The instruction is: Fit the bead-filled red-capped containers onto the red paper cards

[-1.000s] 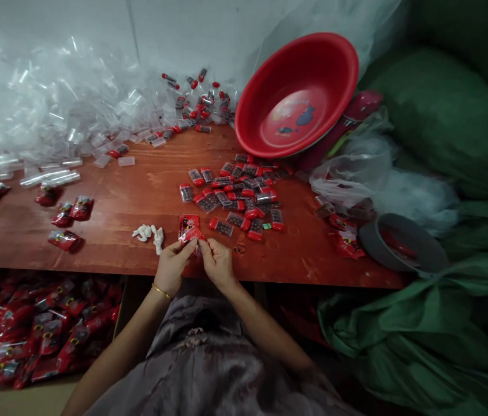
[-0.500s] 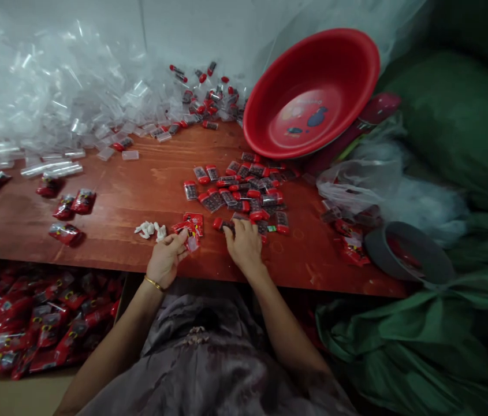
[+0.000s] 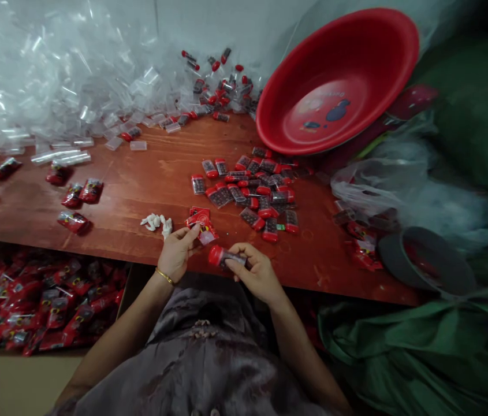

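Between the thumb and fingers of my right hand (image 3: 257, 271) is a small clear tube with a red cap (image 3: 226, 257), its dark contents showing through, the cap pointing left. My left hand (image 3: 177, 252) pinches a red printed packet (image 3: 205, 226) just above the table's front edge. A second red packet lies partly under it. Left of that hand are crumpled white scraps (image 3: 157, 222). Beyond my right hand, a pile of red-capped tubes (image 3: 265, 188) lies on the wooden table (image 3: 152, 179).
A red basin (image 3: 334, 81) leans at the back right, a grey bowl (image 3: 425, 260) below it. Clear plastic sleeves (image 3: 53, 75) heap up at the back left. Several filled red packets (image 3: 73, 221) lie on the left; a box (image 3: 44, 352) of them stands below the edge.
My right hand has drawn back from the pile with a red-capped tube in its fingers. My left hand keeps hold of the packet. The view has shifted a little.
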Available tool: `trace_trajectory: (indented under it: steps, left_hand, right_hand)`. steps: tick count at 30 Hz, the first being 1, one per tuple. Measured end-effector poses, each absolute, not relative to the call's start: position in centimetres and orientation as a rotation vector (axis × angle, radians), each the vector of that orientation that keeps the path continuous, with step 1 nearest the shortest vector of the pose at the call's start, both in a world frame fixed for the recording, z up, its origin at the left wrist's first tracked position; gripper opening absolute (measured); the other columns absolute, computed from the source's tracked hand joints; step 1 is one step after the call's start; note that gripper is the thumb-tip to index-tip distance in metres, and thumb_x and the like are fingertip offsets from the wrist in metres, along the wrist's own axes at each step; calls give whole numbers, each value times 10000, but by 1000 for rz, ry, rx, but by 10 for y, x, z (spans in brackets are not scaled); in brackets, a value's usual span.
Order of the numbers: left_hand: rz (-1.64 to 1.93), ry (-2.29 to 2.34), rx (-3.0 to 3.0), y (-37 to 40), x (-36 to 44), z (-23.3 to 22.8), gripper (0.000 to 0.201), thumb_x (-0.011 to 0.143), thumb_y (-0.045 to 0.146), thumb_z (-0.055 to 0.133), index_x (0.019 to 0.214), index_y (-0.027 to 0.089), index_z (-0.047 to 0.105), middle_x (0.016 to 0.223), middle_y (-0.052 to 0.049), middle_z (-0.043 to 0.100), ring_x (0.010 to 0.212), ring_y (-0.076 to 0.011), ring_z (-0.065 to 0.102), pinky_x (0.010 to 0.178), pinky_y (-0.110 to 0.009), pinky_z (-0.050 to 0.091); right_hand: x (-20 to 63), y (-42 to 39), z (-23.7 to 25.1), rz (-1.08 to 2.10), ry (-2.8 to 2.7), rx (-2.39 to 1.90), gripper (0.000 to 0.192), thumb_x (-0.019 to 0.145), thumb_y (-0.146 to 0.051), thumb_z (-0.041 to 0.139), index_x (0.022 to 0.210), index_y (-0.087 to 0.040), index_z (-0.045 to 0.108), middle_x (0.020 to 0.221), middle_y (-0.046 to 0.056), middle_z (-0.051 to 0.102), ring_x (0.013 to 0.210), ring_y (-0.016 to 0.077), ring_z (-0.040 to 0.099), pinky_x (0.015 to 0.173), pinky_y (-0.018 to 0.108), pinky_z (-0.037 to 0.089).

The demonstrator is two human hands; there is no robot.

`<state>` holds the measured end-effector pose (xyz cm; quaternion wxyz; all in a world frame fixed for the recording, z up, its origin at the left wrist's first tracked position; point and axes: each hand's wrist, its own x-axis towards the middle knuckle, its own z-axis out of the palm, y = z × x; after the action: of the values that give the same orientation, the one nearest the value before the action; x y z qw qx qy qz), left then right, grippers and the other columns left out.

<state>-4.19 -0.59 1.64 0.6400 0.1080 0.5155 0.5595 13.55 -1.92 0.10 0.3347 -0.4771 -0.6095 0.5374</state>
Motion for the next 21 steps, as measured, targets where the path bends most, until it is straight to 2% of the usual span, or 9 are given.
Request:
trace_trajectory:
  steps: [3,8,14,21]
  left_hand:
    - [1256,1170,285,-8,-35,18,413,454,361,854,688,125,608,599,7,636,540,-102,596,550,-219,495]
    - [1246,1220,295,-10,-35,19,440,426,396,855,574,135,532,571,11,615,517,-84,581,545,-206,492]
    - [1223,1206,302,-11,-37,20,482,379,463,847,631,132,604,580,12,628,507,-85,564,528,-210,486]
    - [1197,1146,399,-15,-37,21,390,467,408,842,611,122,619,583,5,631,506,-79,557,542,-207,486]
  right_hand:
    - [130,-23,-3,1298,-1578,-1279,141,784,-335,589,813,-206,539,591,-55,500,467,84,468,450,208,385]
    - [130,-22,-11,1203,-1578,-1299,128,775,-321,600,799,-204,555,591,-49,500,491,88,458,458,207,369]
    - [131,-30,-3,1302,-1568,-1245,148,780,-336,604,820,-204,552,592,-48,509,482,87,464,455,208,372]
    - [131,-26,-6,1503,-1343,-1213,251,743,-429,642,809,-200,564,597,-61,516,412,61,454,408,193,386]
